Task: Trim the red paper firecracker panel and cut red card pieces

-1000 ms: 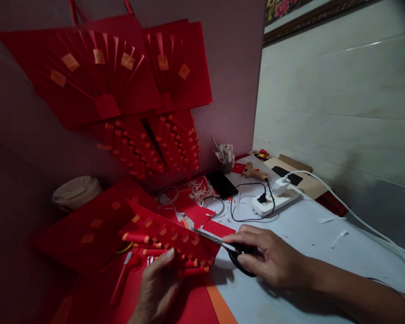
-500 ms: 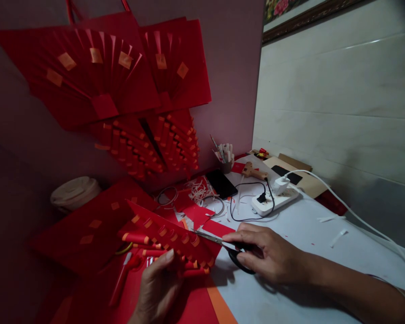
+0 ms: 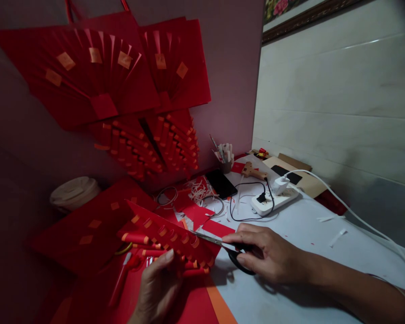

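My left hand grips a red paper craft from below, its thumb against the near side. Rows of small paper rolls with orange ends cover this piece, like a string of paper firecrackers. My right hand is closed around the black handles of a pair of scissors. The blades point left and reach the upper edge of the red paper; whether they are cutting through it I cannot tell. Red sheets with an orange strip lie under my left hand. Beside it rests a red-handled tool.
Finished-looking red paper fans and firecracker strings hang on the wall. On the table are a phone, a glue gun, a power strip with cables, a cup of pens, and white paper scraps.
Almost nothing differs. Both hands, the scissors and the red paper craft stay in nearly the same place, and the view has shifted very slightly.
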Motion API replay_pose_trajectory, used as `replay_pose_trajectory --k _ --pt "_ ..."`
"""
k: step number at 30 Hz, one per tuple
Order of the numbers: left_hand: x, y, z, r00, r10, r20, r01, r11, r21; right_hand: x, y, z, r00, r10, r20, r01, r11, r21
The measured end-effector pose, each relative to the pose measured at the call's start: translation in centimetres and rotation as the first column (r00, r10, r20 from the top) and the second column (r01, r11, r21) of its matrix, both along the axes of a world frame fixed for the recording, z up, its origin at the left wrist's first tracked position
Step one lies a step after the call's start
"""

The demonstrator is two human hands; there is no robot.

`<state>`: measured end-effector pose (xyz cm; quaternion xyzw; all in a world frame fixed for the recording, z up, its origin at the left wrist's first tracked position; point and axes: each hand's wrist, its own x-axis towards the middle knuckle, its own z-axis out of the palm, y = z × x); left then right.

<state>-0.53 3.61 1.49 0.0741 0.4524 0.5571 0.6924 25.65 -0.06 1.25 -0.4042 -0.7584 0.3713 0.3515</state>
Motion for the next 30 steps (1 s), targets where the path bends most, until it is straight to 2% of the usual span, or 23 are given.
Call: replay_pose_trajectory --k 9,14,23,30 --pt "-0.2 0.1 -0.3 0.999 -0.029 -0.023 0.029 1.0 0.005 0.0 0.0 0.0 1.0 -0.004 0.004 0.004 1.0 0.015" --pt "-0.3 0.1 -0.4 1.0 -0.005 -0.016 0.006 1.0 0.005 0.0 -0.1 0.1 1.0 -0.007 0.008 0.007 1.0 0.006" --pt "0.6 -0.1 0.5 0.999 -0.017 -0.029 0.018 1.0 0.007 -0.2 -0.2 -0.1 1.0 -0.017 -0.008 0.017 1.0 0.004" --pt "0.6 0.0 0.6 0.999 -0.026 -0.023 0.026 1.0 0.007 -0.3 -0.3 -0.2 0.999 -0.028 -0.02 0.028 1.0 -0.005"
